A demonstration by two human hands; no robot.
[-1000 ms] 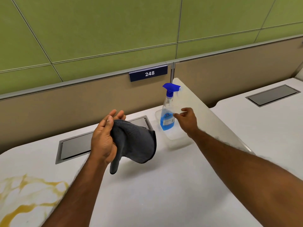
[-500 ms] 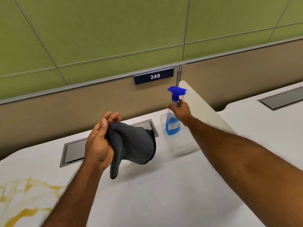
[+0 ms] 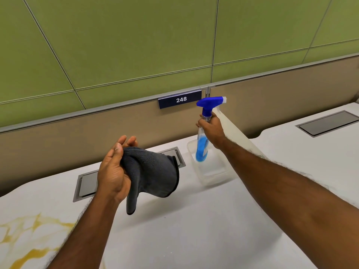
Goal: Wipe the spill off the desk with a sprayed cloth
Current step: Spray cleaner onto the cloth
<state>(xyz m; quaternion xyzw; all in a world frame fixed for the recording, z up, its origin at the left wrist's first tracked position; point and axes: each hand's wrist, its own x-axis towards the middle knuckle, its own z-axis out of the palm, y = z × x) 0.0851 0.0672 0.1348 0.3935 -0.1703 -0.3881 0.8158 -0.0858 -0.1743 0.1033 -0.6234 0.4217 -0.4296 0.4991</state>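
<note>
My left hand point(image 3: 113, 171) holds a dark grey cloth point(image 3: 153, 175) up above the white desk point(image 3: 194, 230); the cloth drapes to the right with one corner hanging down. My right hand point(image 3: 212, 131) is closed around the neck of a clear spray bottle point(image 3: 202, 148) with blue liquid and a blue trigger head. The bottle hangs tilted just above a clear plastic tray point(image 3: 213, 175). A yellow spill point(image 3: 29, 241) streaks the desk at the lower left, below my left forearm.
A grey cable hatch point(image 3: 85, 185) sits in the desk behind the cloth, and another hatch point(image 3: 328, 123) lies on the neighbouring desk at right. A beige partition with a sign reading 248 point(image 3: 179, 99) and a green wall stand behind.
My right hand reached the spray bottle, closed on its neck and lifted it up out of the tray. The left hand kept the cloth raised in about the same place.
</note>
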